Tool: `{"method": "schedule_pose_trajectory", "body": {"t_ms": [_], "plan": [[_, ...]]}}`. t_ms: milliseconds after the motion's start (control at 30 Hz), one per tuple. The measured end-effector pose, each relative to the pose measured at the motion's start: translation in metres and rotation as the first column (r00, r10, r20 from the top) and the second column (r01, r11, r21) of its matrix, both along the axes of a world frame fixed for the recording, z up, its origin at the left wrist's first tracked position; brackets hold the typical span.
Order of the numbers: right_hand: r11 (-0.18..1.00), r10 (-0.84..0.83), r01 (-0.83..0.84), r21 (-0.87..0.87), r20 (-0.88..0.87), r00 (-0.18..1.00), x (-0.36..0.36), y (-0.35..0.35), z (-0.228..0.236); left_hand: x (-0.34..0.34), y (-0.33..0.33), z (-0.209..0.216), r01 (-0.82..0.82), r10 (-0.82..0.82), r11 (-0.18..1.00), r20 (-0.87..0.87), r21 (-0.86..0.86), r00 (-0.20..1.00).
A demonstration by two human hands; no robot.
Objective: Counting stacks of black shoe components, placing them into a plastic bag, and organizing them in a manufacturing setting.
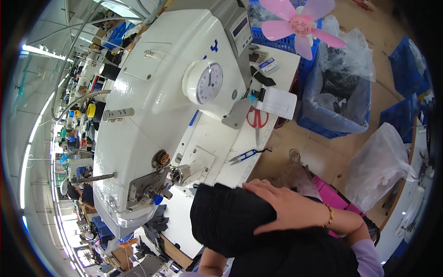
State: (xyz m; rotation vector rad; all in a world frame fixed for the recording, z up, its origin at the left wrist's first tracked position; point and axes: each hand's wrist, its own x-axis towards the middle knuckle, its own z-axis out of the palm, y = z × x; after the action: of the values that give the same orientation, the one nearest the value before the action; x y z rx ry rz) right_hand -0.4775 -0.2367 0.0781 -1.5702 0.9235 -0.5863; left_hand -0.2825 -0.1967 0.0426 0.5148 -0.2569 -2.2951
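A thick bundle of black fabric pieces is held up in front of my body, its folded layers showing at the left side. My right hand is closed round its right side, thumb and fingers spread across the cloth. Of my left arm only the forearm shows, below the bundle; the hand is hidden behind the fabric. Just beyond the bundle stands a large white sewing machine with a handwheel. Blue thread snips and red-handled scissors lie on its table.
A pink fan is at the far edge. On the table's far end lie a small notepad and a small box. Blue crates with plastic liners stand on the floor at right. Dark fabric scraps lie left of the bundle.
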Motion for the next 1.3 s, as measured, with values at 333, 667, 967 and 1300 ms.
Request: {"method": "schedule_pose_trajectory", "body": {"t_ms": [333,667,967,1300], "plan": [[0.896,0.026,-0.059,0.44,0.081,0.996,-0.029,-0.08,-0.111,-0.023,-0.038,-0.065,-0.25,0.34,0.932,0.391,-0.263,0.855],[0.924,0.033,-0.079,0.373,0.127,0.991,-0.008,-0.126,-0.087,0.041,-0.066,-0.031,-0.554,0.531,0.833,0.307,-0.017,0.79],[0.997,0.009,-0.009,0.074,-0.002,1.0,0.041,-0.189,-0.083,0.069,-0.124,-0.09,-0.54,0.556,0.824,0.423,-0.169,0.715],[0.932,-0.105,0.004,-0.363,-0.26,0.96,0.125,-0.259,-0.176,0.072,-0.183,-0.173,-0.487,0.584,0.812,0.441,-0.322,0.682]]}}
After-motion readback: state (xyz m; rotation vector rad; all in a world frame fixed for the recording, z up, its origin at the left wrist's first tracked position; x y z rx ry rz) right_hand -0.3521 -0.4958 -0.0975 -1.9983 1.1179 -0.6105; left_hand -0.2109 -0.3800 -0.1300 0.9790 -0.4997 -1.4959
